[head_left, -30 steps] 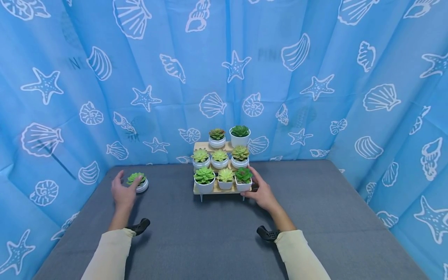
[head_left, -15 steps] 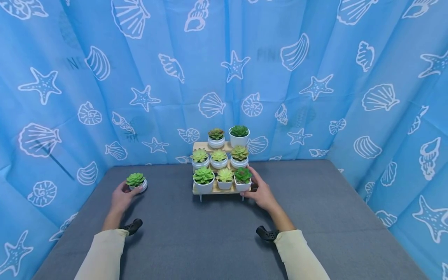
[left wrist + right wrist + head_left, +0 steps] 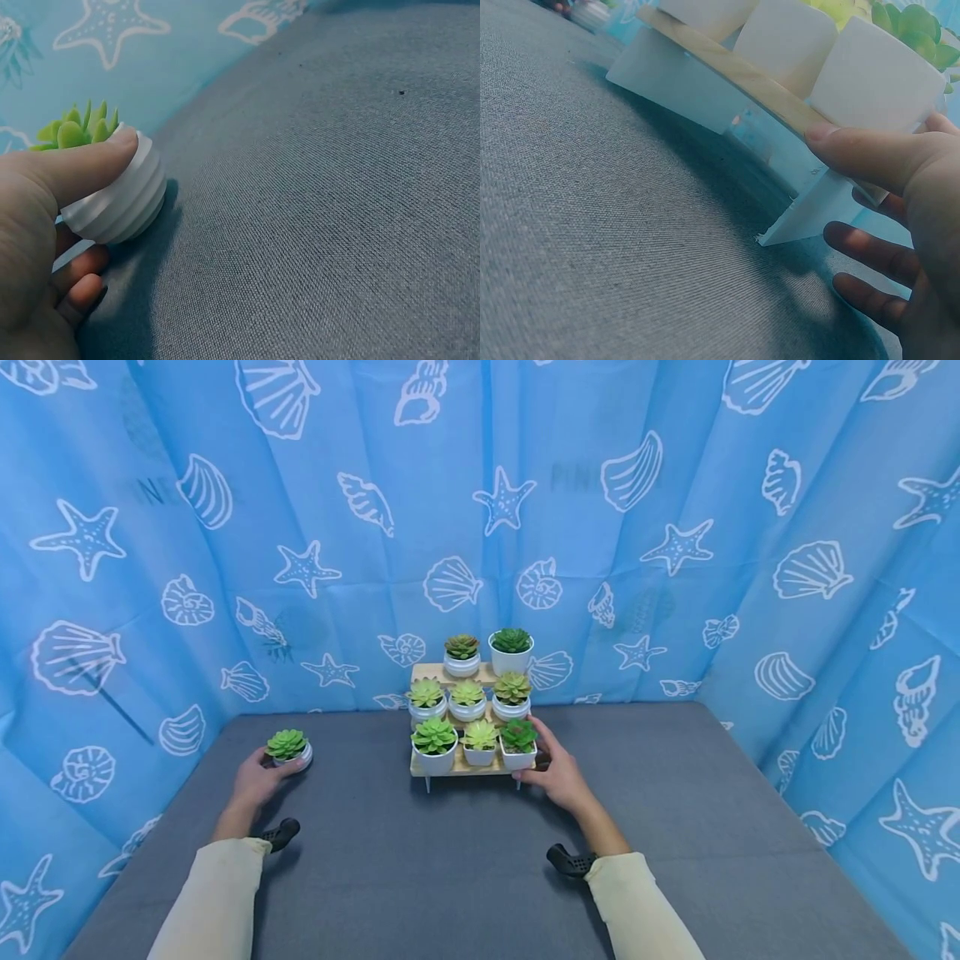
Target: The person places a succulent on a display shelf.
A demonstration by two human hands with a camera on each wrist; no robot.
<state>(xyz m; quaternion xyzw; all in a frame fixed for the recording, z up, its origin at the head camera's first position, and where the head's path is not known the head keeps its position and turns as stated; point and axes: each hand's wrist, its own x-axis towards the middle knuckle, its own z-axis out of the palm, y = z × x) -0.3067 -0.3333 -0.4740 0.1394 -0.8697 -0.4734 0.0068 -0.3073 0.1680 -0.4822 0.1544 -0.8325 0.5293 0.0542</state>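
At the far left of the table, my left hand (image 3: pixel 253 782) grips a succulent in a small white ribbed pot (image 3: pixel 306 758). In the left wrist view its thumb presses over the rim of that pot (image 3: pixel 127 206), and the other fingers reach around and under the far side. My right hand (image 3: pixel 562 777) holds the right end of a three-tier wooden plant stand (image 3: pixel 460 770). From the right wrist, the thumb lies on the front edge of the lowest board (image 3: pixel 754 79), beside a white pot (image 3: pixel 877 75). Fingers spread behind the end and the clear leg (image 3: pixel 806 214).
Potted succulents fill the stand's tiers: three in front, three in the middle and two on top, including a dark green one (image 3: pixel 511 653) at the right. A grey cloth covers the table (image 3: pixel 420 868). Blue shell-print curtains (image 3: pixel 360 443) hang behind and at both sides.
My left hand has come down around the potted succulent and taken hold of it at the table's left. My right hand stays at the stand's right end.
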